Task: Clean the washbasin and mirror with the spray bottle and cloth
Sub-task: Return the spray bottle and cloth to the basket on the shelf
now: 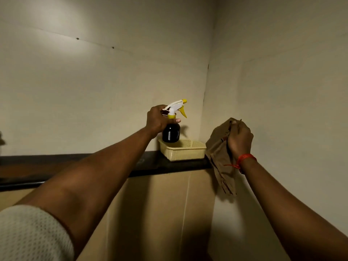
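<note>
spray bottle [171, 129] gripped by left hand [157, 119] over basket [183, 149] | right hand [240, 139] clutches cloth [220, 153]

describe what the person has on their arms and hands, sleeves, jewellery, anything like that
The left arm is bare below a short, off-white sleeve of dimpled mesh-like fabric at the upper arm. The right wrist carries a red thread band, knotted, with loose ends hanging. Both hands are bare, without gloves; no rings or watch are visible.

Pale yellow perforated basket [185, 150] resting on a dark shelf [79, 162], at the shelf's right end, in the corner where two cream walls [94, 72] meet.
</note>
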Demonstrator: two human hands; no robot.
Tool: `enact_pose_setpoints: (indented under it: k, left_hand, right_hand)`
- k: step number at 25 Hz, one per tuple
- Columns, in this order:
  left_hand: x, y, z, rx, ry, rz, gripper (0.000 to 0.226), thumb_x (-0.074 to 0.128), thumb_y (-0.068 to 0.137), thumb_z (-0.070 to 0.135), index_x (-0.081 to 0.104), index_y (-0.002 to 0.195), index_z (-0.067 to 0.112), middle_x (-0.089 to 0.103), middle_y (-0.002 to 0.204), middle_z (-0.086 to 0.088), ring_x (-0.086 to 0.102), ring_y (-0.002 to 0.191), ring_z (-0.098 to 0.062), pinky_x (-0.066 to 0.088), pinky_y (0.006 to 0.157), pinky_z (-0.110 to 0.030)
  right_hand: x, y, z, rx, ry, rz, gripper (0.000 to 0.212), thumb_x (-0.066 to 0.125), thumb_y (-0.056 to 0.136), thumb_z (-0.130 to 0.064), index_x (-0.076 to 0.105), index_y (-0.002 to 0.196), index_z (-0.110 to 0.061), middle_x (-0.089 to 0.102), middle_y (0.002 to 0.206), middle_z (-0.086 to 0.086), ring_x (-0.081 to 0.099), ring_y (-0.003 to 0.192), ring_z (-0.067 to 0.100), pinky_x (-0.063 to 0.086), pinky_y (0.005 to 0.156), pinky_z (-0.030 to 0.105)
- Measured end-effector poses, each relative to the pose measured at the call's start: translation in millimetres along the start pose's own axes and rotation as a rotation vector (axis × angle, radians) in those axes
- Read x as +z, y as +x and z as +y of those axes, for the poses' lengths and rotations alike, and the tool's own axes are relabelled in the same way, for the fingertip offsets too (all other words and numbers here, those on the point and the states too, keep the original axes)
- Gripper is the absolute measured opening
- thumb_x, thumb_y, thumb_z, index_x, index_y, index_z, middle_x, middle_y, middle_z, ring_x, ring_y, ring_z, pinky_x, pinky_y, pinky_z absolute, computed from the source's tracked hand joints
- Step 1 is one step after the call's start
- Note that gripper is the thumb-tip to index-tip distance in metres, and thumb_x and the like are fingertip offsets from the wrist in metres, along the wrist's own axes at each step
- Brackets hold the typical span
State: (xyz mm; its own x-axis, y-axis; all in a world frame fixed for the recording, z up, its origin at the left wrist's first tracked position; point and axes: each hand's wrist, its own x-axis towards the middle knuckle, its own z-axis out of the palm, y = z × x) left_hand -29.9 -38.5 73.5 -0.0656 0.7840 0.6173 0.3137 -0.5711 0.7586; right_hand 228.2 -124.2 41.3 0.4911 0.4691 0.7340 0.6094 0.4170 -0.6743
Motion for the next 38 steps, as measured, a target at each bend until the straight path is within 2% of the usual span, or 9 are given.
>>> enact_pose_setpoints:
  k: [5, 10, 14, 16, 19, 24, 29, 34, 38]
  left_hand:
    - [53, 46, -69, -0.004, 0.167, -0.003, 0.050, 0.098, 0.064, 0.025, 0.076, 0.104, 0.005, 0.079, 0.100, -0.015, 0.070, 0.089, -0.026, 0.047, 0.074, -0.028]
    - [65, 54, -113, -0.085, 0.292, -0.045, 0.068, 0.097, 0.064, 0.030, 0.067, 0.120, 0.006, 0.073, 0.116, -0.016, 0.069, 0.110, -0.035, 0.047, 0.083, -0.030]
    - [65, 30, -81, 0.355, 0.399, 0.226, 0.086, 0.088, 0.067, 0.050, 0.051, 0.138, 0.020, 0.055, 0.132, -0.007, 0.053, 0.119, -0.024, 0.046, 0.094, -0.042]
    - [72, 14, -41, 0.384, 0.185, -0.116, 0.090, 0.087, 0.073, 0.046, 0.044, 0.148, 0.022, 0.056, 0.138, -0.004, 0.055, 0.122, -0.017, 0.051, 0.096, -0.036]
    - [74, -5, 1, -0.020, -0.059, -0.704, 0.089, 0.082, 0.084, 0.035, 0.035, 0.157, 0.017, 0.058, 0.147, -0.004, 0.055, 0.135, -0.021, 0.047, 0.112, -0.042]
    - [54, -18, 28, -0.037, -0.158, -0.759, 0.025, 0.071, 0.095, 0.026, 0.073, 0.114, 0.010, 0.074, 0.098, -0.003, 0.071, 0.091, -0.018, 0.062, 0.067, -0.031]
    - [53, -35, 77, 0.171, -0.010, -0.632, 0.019, 0.068, 0.098, 0.014, 0.075, 0.115, 0.011, 0.071, 0.091, 0.003, 0.069, 0.084, -0.015, 0.059, 0.055, -0.025]
    - [49, -51, 108, 0.360, 0.120, -0.712, 0.026, 0.063, 0.096, -0.002, 0.076, 0.117, 0.007, 0.071, 0.092, 0.008, 0.070, 0.076, -0.004, 0.065, 0.067, -0.033]
    - [41, -52, 104, 0.313, -0.046, -0.716, 0.028, 0.062, 0.094, -0.009, 0.078, 0.108, 0.009, 0.074, 0.096, -0.003, 0.069, 0.083, -0.018, 0.062, 0.070, -0.035]
  right_hand:
    - [31, 43, 29, 0.030, 0.095, 0.065, 0.035, 0.042, 0.107, -0.024, 0.069, 0.101, -0.003, 0.068, 0.096, 0.007, 0.060, 0.088, 0.020, 0.042, 0.077, 0.025]
    - [41, 53, 51, 0.057, 0.099, 0.016, 0.033, 0.045, 0.106, -0.024, 0.071, 0.107, -0.004, 0.071, 0.103, 0.008, 0.062, 0.092, 0.018, 0.047, 0.083, 0.026]
    - [40, 55, 49, 0.256, 0.368, -0.183, 0.026, 0.051, 0.102, -0.020, 0.074, 0.108, -0.010, 0.074, 0.104, 0.007, 0.069, 0.104, 0.024, 0.055, 0.098, 0.038]
    - [36, 58, 42, 0.346, 0.527, -0.281, 0.024, 0.052, 0.101, -0.017, 0.073, 0.107, -0.008, 0.074, 0.108, 0.013, 0.069, 0.107, 0.028, 0.054, 0.101, 0.041]
    - [20, 51, 32, 0.446, 0.779, -0.436, 0.041, 0.051, 0.102, -0.022, 0.060, 0.131, 0.006, 0.064, 0.129, 0.025, 0.063, 0.120, 0.034, 0.051, 0.106, 0.044]
    - [-14, 18, 22, 0.547, 0.882, -0.361, 0.049, 0.056, 0.098, -0.028, 0.058, 0.134, 0.005, 0.069, 0.118, 0.018, 0.065, 0.112, 0.034, 0.053, 0.098, 0.041]
    - [-35, -48, -7, 0.343, 1.024, -0.300, 0.052, 0.035, 0.099, -0.034, 0.065, 0.129, -0.004, 0.065, 0.134, 0.015, 0.061, 0.124, 0.027, 0.049, 0.099, 0.039]
    - [-16, -111, -2, -0.375, 0.194, -0.077, 0.056, 0.040, 0.098, -0.007, 0.039, 0.153, -0.012, 0.028, 0.164, -0.002, 0.025, 0.153, 0.019, 0.039, 0.115, 0.026]
    - [-1, -124, 11, -0.541, -0.105, -0.083, 0.063, 0.048, 0.100, -0.023, 0.023, 0.158, -0.029, -0.001, 0.167, -0.018, 0.013, 0.156, 0.028, 0.035, 0.118, 0.053]
